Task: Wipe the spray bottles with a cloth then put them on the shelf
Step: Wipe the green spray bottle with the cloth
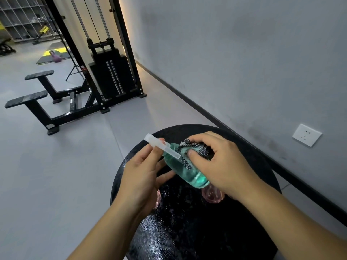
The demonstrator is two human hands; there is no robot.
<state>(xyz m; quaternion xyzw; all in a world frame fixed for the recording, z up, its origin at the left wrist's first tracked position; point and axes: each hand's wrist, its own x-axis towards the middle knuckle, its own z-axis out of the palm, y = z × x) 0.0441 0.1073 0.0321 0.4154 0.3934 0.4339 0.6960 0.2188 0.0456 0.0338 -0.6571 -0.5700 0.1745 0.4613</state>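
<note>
A green see-through spray bottle [185, 170] with a clear cap [159, 145] is held tilted above a round black table [253, 158]. My left hand [140, 175] grips the bottle near its neck and cap. My right hand [219, 162] pinches a black-and-white patterned cloth [195, 147] and presses it against the bottle's upper side. Two pink bottles stand on the table under my hands: one [213, 195] shows below my right hand, another [157, 199] peeks out beside my left wrist. No shelf for the bottles is clearly in view.
The table's dark top glistens with wet spots. A grey wall with a white socket [306, 135] runs along the right. A black cable weight machine [110, 72] and its bench frame [47, 102] stand on the grey floor to the left. White cube shelving [22, 17] is far back.
</note>
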